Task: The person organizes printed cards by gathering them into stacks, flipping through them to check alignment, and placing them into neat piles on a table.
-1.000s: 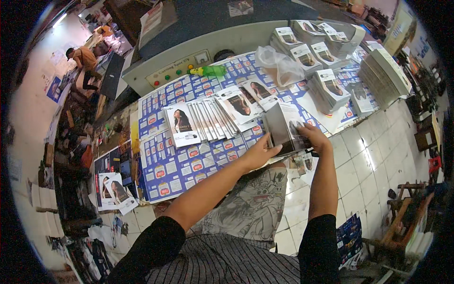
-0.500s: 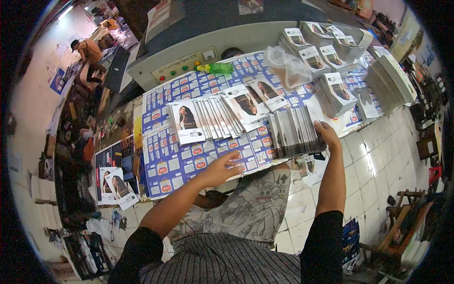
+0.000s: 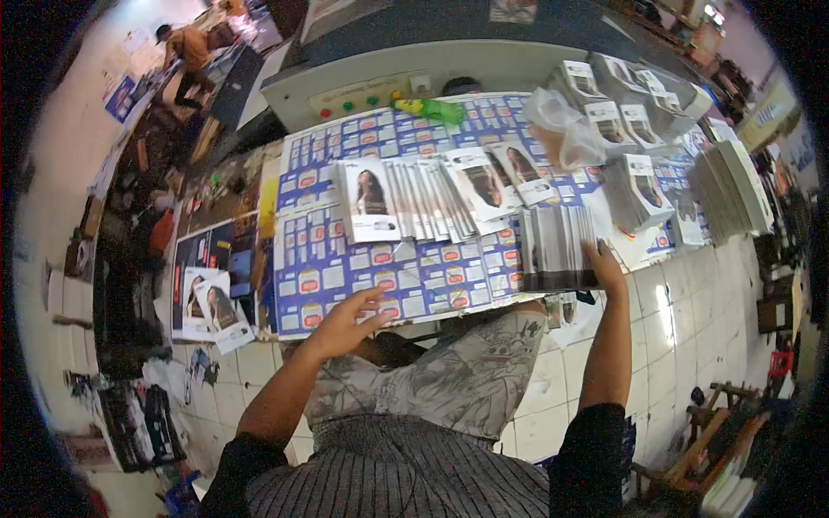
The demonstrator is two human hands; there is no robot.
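Note:
A tightly packed row of thin, flat printed cards (image 3: pixel 557 246) stands on edge near the table's front right edge. My right hand (image 3: pixel 606 266) is closed against the right end of this row; some of its fingers are hidden. Over the front edge, my left hand (image 3: pixel 348 326) is open and holds nothing, its fingers apart. Beyond the two hands, a fanned row of white cards (image 3: pixel 371 203) with a picture of long dark hair lies across the table. More loose cards (image 3: pixel 522 171) overlap at its right end.
Blue-and-white printed sheets cover the table (image 3: pixel 345 276). A green bottle (image 3: pixel 440 110) lies near a grey machine panel (image 3: pixel 350 91). A clear plastic bag (image 3: pixel 563 129) and several card stacks (image 3: pixel 639 190) are at the right. Two loose cards (image 3: pixel 223 315) lie far left. Another person (image 3: pixel 188 53) bends in the background.
My left hand has drawn back to the left and toward me, away from the card row. My right hand stays at the row's right end. The whole view has shifted slightly.

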